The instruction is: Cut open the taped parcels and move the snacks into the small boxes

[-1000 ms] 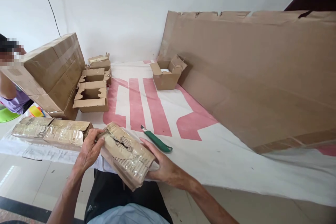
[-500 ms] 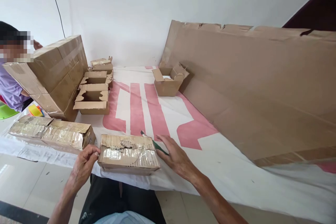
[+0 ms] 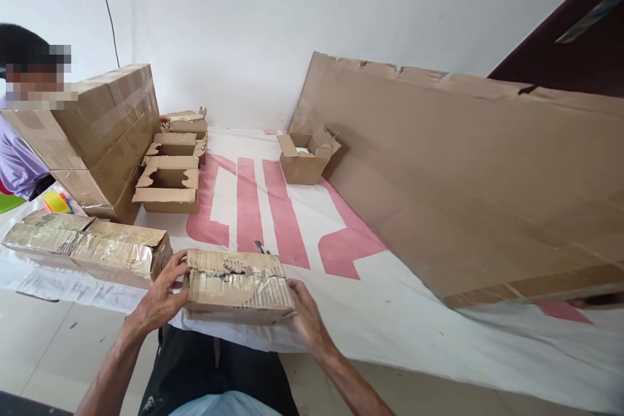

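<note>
The fingers [image 3: 179, 268] of the left hand [image 3: 163, 292] are bent around the left end of a taped carton [image 3: 238, 299], grasping it; the right hand [image 3: 306, 315] lies against the opposite end, its fingertips hidden, so whether it grips I cannot tell. The carton sits level on the surface [image 3: 361, 331] between them; a second ago it was tilted, and half a second ago the right hand was spread over the green cutter [image 3: 260, 247]. Now the carton and hand hide most of that cutter just beyond the fingers. Dark printing on the carton's torn top is too blurred to read. Left of the left fingers lie more taped cartons [image 3: 117, 250]; farther off that way are yellow tape [image 3: 57, 201], open boxes [image 3: 168, 200], some overlapped, and a large carton [image 3: 110, 143] partly hiding a co-worker [image 3: 22, 156], cut off by the frame. Beyond the fingers, big red shapes [image 3: 248, 205] mark the cloth, illegible to me, with another open box [image 3: 303, 169]. Right of that, a cardboard sheet [image 3: 463, 188] runs out of view.
</note>
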The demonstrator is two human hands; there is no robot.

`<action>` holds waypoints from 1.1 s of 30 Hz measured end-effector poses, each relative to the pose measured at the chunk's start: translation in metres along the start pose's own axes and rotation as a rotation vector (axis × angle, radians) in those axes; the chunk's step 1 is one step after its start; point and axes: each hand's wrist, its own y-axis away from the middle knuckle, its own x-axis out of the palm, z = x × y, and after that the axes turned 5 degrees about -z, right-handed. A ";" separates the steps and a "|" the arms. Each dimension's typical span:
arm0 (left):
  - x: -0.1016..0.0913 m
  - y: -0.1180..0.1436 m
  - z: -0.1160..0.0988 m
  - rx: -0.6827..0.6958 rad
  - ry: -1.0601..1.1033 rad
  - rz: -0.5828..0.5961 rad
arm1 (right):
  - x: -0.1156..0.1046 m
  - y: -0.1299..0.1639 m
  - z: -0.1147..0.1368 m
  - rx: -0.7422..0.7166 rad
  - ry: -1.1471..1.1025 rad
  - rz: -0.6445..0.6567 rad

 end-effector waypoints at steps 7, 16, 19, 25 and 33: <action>0.018 -0.010 0.003 0.137 -0.009 -0.172 | 0.024 -0.034 0.036 -0.052 -0.193 -0.166; 0.016 -0.016 0.000 0.175 0.022 -0.149 | -0.045 -0.063 0.141 -0.274 -0.030 0.144; 0.016 -0.016 -0.002 0.163 0.048 -0.129 | -0.049 -0.048 0.186 -0.481 0.100 0.391; 0.017 -0.015 -0.005 0.151 0.061 -0.136 | -0.042 -0.056 0.217 -0.629 0.253 0.566; 0.013 -0.020 -0.006 0.155 0.049 -0.109 | -0.035 -0.069 0.231 -0.800 0.558 0.628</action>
